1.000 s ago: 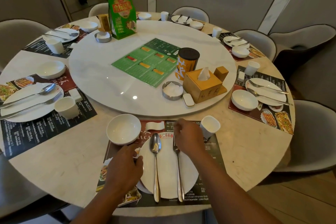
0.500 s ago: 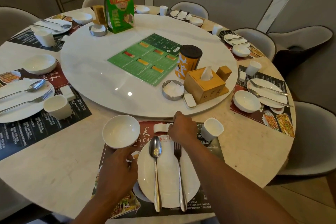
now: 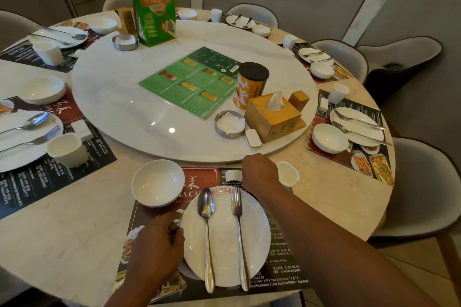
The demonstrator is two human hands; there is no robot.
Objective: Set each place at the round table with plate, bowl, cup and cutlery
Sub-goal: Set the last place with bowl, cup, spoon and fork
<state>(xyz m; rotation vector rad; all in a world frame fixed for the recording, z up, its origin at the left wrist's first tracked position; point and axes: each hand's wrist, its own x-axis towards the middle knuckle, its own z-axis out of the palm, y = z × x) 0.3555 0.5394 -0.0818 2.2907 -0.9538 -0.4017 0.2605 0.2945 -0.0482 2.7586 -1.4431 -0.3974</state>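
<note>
While the person is leaning over the nearest setting in the head view, the left hand is curling its fingers round the left rim of the plate, which is sitting on a printed placemat at the near edge of the counter. A spoon and a fork are lying side by side on the plate, handles pointing toward the person. The bowl is standing just beyond the plate's left side. The right hand is reaching past the plate's far rim, knuckles up, just beside the cup; its fingers are hidden, so I cannot tell whether it is holding anything.
</note>
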